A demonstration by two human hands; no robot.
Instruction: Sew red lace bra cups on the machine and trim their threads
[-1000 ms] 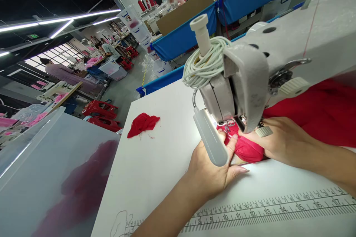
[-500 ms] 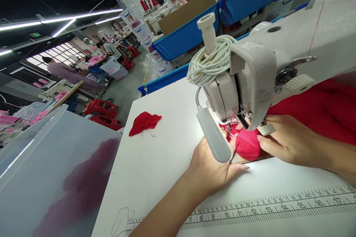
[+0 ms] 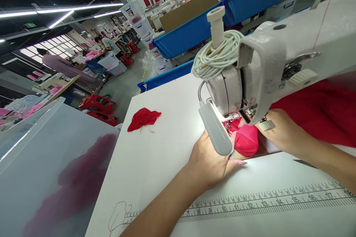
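Note:
A rounded red fabric piece (image 3: 246,140), cup-like in shape, lies under the head of a white sewing machine (image 3: 258,70). My left hand (image 3: 208,161) curls around its left side with the fingers at the cloth near the needle, while the thumb stretches along the table in front. A grey lamp (image 3: 216,129) covers part of these fingers. My right hand (image 3: 280,129) is to the right of the fabric piece, beside the needle area. Its fingertips are hidden behind the machine head and a white knob (image 3: 266,125). More red fabric (image 3: 319,113) lies behind the right wrist.
Another red fabric scrap (image 3: 144,118) and loose threads lie on the white table (image 3: 164,148). A printed ruler (image 3: 250,207) runs along its front. A translucent bin (image 3: 63,155) with red cloth stands left. Blue cloth troughs (image 3: 189,33) hang beyond. Other people work in the background.
My right hand has moved back and away from the rounded red fabric piece, uncovering the machine bed beside it. My left hand keeps nearly the same place. The whole view has shifted slightly.

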